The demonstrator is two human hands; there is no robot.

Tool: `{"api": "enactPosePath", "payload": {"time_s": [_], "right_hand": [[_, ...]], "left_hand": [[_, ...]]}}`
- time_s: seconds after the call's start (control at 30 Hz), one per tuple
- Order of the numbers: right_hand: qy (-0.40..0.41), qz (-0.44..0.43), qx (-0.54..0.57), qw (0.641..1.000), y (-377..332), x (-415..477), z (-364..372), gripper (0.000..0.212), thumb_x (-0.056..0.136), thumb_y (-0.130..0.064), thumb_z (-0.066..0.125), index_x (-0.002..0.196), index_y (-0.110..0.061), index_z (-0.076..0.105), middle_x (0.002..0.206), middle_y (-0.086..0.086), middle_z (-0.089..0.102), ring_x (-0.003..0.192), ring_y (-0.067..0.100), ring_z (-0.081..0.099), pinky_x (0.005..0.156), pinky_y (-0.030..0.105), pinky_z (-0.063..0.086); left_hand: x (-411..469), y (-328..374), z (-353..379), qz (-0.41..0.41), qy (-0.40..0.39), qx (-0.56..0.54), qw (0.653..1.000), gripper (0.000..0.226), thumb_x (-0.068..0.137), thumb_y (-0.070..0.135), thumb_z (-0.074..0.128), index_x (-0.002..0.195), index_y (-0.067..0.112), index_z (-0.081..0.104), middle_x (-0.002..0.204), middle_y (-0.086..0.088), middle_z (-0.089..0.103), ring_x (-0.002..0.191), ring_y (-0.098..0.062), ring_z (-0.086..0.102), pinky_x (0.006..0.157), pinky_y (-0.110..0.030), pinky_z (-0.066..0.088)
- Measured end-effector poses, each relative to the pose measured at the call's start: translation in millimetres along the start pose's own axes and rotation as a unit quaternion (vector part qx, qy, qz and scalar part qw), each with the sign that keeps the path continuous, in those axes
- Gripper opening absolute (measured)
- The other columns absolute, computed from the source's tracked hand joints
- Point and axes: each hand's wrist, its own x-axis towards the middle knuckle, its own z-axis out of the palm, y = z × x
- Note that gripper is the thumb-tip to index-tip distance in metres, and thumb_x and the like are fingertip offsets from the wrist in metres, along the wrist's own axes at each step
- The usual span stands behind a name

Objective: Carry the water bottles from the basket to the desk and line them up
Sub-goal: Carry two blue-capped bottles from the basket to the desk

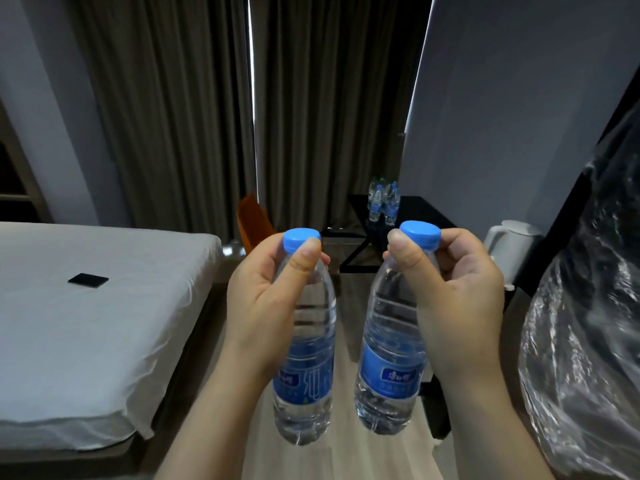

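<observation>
Water bottle, full, in left hand; second bottle in right hand

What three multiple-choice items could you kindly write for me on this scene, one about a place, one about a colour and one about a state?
1. Where does the flat black thing lie?
A. On the bed
B. On the desk
C. On the floor

2. What colour is the cap of the left bottle?
A. Red
B. Blue
C. White

3. What is the right hand doing?
A. Hanging open
B. Gripping the right bottle by its neck
C. Pressing on the kettle

Answers:
1 A, since it lies on top of the bed at the left.
2 B, since the cap is plainly blue.
3 B, since the thumb and fingers curl round the neck just under the cap.
</observation>
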Motion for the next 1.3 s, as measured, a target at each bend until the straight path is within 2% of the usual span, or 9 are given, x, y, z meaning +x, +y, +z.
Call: {"api": "enactPosePath", "payload": {"time_s": [0.1,0.37,0.5,0.63,0.77,1.03,1.3], "right_hand": [[0.008,-0.005,-0.011,1.0,24,35,29,0.027,0.077,-0.045,0.073,0.089,-0.023,0.063,0.081,0.004,0.071,0.072,0.017,0.069,0.063,0.025,0.056],[0.048,0.006,-0.033,0.998,83,129,111,0.032,0.073,-0.05,0.072,0.088,-0.023,0.063,0.083,0.004,0.071,0.075,0.02,0.069,0.066,0.035,0.058],[0.05,0.018,-0.035,0.998,116,171,138,0.035,0.071,-0.052,0.069,0.09,-0.023,0.062,0.083,0.002,0.072,0.075,0.016,0.07,0.064,0.03,0.057],[0.065,0.027,-0.024,0.997,152,215,154,0.036,0.07,-0.051,0.071,0.09,-0.022,0.063,0.082,-0.001,0.073,0.073,0.011,0.071,0.06,0.018,0.054],[0.074,0.035,-0.012,0.997,195,263,163,0.034,0.068,-0.05,0.071,0.088,-0.024,0.063,0.083,0.0,0.073,0.074,0.011,0.071,0.059,0.015,0.052],[0.078,0.022,-0.001,0.997,272,375,161,0.031,0.071,-0.045,0.072,0.087,-0.02,0.063,0.08,0.003,0.072,0.068,0.012,0.07,0.057,0.015,0.052],[0.087,0.026,-0.019,0.996,340,468,160,0.033,0.07,-0.045,0.071,0.086,-0.017,0.063,0.077,0.004,0.072,0.065,0.013,0.07,0.055,0.016,0.052]], "left_hand": [[51,-26,-3,0.011,-0.015,0.0,1.0,0.032,0.085,0.051,0.051,0.092,0.024,0.067,0.084,0.001,0.071,0.077,-0.014,0.069,0.069,-0.034,0.059],[195,-90,-13,0.004,-0.061,-0.032,0.998,0.029,0.084,0.047,0.055,0.089,0.021,0.067,0.078,-0.001,0.07,0.072,-0.018,0.068,0.064,-0.031,0.054],[250,-124,-8,-0.005,-0.074,-0.035,0.997,0.028,0.084,0.046,0.056,0.088,0.021,0.068,0.078,-0.003,0.07,0.072,-0.018,0.067,0.064,-0.032,0.054],[300,-154,8,-0.01,-0.091,-0.032,0.995,0.03,0.084,0.047,0.055,0.092,0.021,0.067,0.08,-0.001,0.071,0.075,-0.021,0.069,0.067,-0.04,0.058],[348,-185,34,-0.012,-0.095,-0.037,0.995,0.031,0.083,0.047,0.056,0.091,0.02,0.067,0.081,-0.005,0.07,0.076,-0.026,0.069,0.069,-0.048,0.058],[452,-240,106,-0.004,-0.097,-0.033,0.995,0.026,0.084,0.046,0.057,0.092,0.023,0.067,0.08,-0.004,0.071,0.071,-0.022,0.069,0.064,-0.037,0.059],[539,-291,166,-0.01,-0.094,-0.048,0.994,0.026,0.082,0.044,0.056,0.091,0.023,0.068,0.081,-0.005,0.072,0.07,-0.022,0.069,0.063,-0.032,0.058]]}}
